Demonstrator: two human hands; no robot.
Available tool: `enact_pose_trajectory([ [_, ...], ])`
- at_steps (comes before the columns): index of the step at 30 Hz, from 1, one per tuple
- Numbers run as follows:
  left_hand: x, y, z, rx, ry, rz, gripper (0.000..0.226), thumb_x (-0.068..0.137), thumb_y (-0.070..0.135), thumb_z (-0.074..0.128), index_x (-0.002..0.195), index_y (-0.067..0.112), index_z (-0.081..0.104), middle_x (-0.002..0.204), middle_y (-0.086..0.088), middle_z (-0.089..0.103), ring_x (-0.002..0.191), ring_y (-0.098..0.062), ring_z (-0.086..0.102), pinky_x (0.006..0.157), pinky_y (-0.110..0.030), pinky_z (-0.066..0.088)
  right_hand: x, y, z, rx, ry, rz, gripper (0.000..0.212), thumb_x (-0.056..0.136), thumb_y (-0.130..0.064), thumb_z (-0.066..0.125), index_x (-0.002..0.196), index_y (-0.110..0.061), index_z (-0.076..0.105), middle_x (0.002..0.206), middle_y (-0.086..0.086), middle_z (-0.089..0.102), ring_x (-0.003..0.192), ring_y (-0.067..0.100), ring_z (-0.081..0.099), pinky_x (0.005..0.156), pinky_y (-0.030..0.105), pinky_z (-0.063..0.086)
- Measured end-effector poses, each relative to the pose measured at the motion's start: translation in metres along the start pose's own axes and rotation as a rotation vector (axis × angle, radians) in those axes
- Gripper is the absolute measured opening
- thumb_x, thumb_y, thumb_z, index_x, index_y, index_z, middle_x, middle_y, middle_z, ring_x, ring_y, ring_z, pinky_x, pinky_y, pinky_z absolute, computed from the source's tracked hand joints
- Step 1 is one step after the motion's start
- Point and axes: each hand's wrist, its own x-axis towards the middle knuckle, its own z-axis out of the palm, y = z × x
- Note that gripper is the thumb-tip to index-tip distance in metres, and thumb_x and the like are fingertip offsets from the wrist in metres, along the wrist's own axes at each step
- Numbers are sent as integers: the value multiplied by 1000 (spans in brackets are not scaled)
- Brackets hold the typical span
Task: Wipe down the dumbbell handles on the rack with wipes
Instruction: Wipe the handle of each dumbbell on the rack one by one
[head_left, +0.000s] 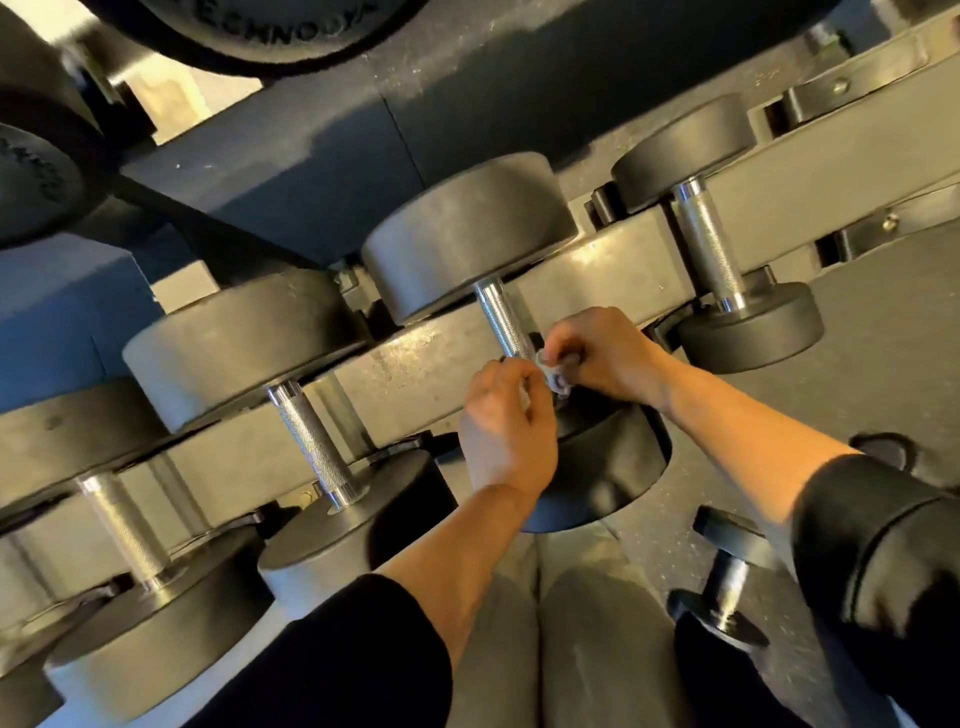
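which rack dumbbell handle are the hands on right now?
The third handle from the left. Both the left hand and right hand hold a small wipe at its near end. The other rack handles are bare and untouched.

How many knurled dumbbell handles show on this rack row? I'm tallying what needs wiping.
4: far-left handle, left-centre handle, middle handle by both hands and the wipe, right handle. More may sit outside the view.

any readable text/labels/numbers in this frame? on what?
"ECHNOGY": partial raised lettering, cut off by the frame edge, on the black weight plate at top.
Raised lettering on the dark plate at far left: too blurred to read.
Rack dumbbells: no weight numbers or labels visible.
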Motion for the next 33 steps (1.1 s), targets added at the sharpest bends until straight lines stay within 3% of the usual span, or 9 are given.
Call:
enact_pose_trajectory([
  [2,-1,0,0,-1,-14,10,20,89,23,46,93,13,64,94,-4,60,84,-17,55,73,-29,45,-3,1,-1,-10,0,-12,11,78,1,64,84,-7,71,82,-4,59,88,18,60,66,4,32],
  [5,0,1,0,-3,-16,30,17,89,21,47,90,16,63,91,-2,60,83,-17,56,72,-31,47,10,1,-2,81,228,131,16,80,-3,65,96,-6,70,96,3,65,86,12,53,63,11,30],
  [9,0,0,0,14,-25,63,17,89,22,45,89,16,62,90,-2,60,78,-15,55,68,-29,45,25,-7,0,237,308,118,30,78,-3,68,108,-4,67,105,5,64,93,11,53,65,-3,31],
  [15,7,0,-2,80,-113,5,14,95,21,50,98,19,63,101,0,60,91,-17,55,73,-21,40,0,-12,1,274,188,173,15,71,4,72,83,-4,67,77,-2,53,65,4,46,58,11,37],
  [17,11,9,-3,79,-102,44,11,95,19,51,96,22,61,101,5,59,90,-12,54,69,-7,33,-10,-11,-10,390,266,232,18,74,11,63,76,-6,62,75,4,52,64,11,48,57,16,43],
  [22,26,51,4,-27,-83,200,11,92,12,52,91,14,64,90,4,57,81,-12,50,68,-15,30,-28,13,-47,267,508,347,29,75,9,61,85,-18,61,91,13,65,82,23,59,72,30,48],
  [26,37,70,22,-27,-118,220,14,89,13,48,78,18,56,82,4,52,72,-15,50,62,-14,27,-32,34,-74,268,584,388,26,79,6,60,90,-18,62,86,10,64,74,18,56,59,17,42],
  [29,34,72,36,-59,-153,174,13,91,15,48,82,15,58,83,1,56,73,-18,51,64,-25,36,-36,51,-86,217,598,395,28,80,6,60,99,-13,66,84,5,61,72,15,53,52,3,34],
  [33,31,83,56,-129,-210,129,14,90,13,49,77,16,55,80,0,54,74,-17,47,65,-27,35,-30,71,-104,66,660,388,32,84,4,58,113,-9,66,94,6,62,81,16,51,62,8,32],
])
